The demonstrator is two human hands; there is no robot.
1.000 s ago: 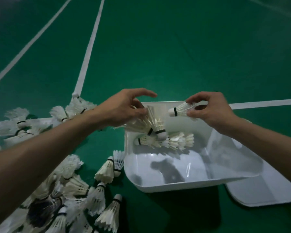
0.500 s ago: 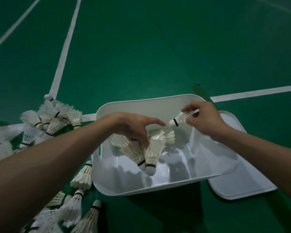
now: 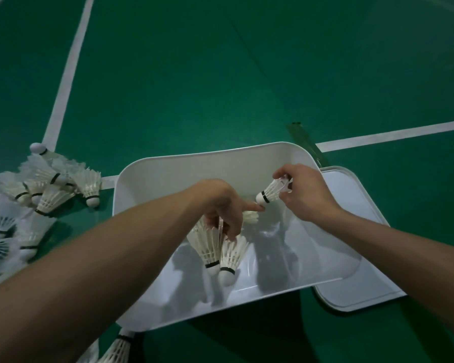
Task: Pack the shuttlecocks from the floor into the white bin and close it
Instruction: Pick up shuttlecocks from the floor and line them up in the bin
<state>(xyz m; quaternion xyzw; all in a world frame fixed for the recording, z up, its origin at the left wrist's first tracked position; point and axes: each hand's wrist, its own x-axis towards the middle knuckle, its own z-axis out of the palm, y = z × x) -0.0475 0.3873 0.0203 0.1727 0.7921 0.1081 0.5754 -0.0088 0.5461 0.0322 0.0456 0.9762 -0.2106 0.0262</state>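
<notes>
The open white bin [image 3: 168,169] sits on the green floor. Over its middle my left hand [image 3: 220,205] grips two white shuttlecocks [image 3: 218,250] by their feathers, corks pointing down inside the bin. Its index finger points right and touches the cork of another shuttlecock [image 3: 271,192]. My right hand [image 3: 304,192] pinches that one by its feathers above the bin's right side. More shuttlecocks [image 3: 249,217] lie on the bin's bottom, partly hidden behind my left hand. Several shuttlecocks [image 3: 53,189] lie heaped on the floor left of the bin.
The bin's white lid [image 3: 362,258] lies flat on the floor under the bin's right edge. White court lines [image 3: 66,82] cross the green floor. More shuttlecocks [image 3: 118,349] lie by the bin's near left corner.
My left hand has lowered its two shuttlecocks deeper into the bin. The right hand has tilted its shuttlecock cork-down toward the left index finger. The camera has dipped closer over the bin.
</notes>
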